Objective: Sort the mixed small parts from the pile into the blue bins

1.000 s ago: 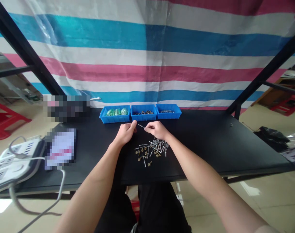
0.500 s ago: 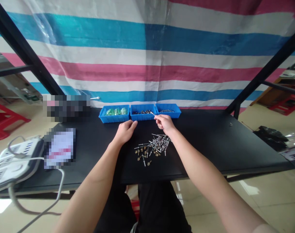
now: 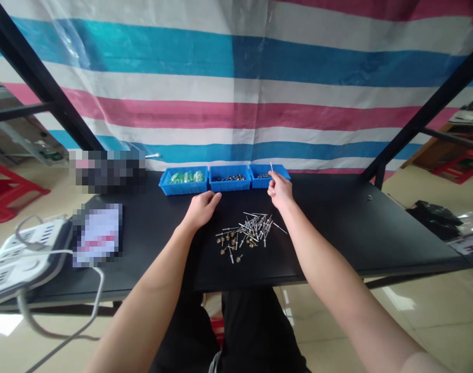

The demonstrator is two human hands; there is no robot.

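Observation:
A thin silver blind rivet points up from my right hand, pinched between thumb and fingers. That hand is at the front edge of the right blue bin, in which similar silver pieces lie. My left hand rests on the table, its fingers curled in and thumb alongside; nothing shows in it. Between my forearms lies a loose pile of silver blind rivets, mixed on its near left side with brass-coloured screws. Small dark and brassy fasteners fill part of the middle blue bin.
Green-and-clear packets lie in the left blue bin. A white power strip with cables sits at the table's left end, near a blurred-out flat item. Black frame posts flank the table; a striped sheet hangs behind.
My right hand has moved right, from the middle bin to the right bin, with the blind rivet still pinched. My left hand has stayed put.

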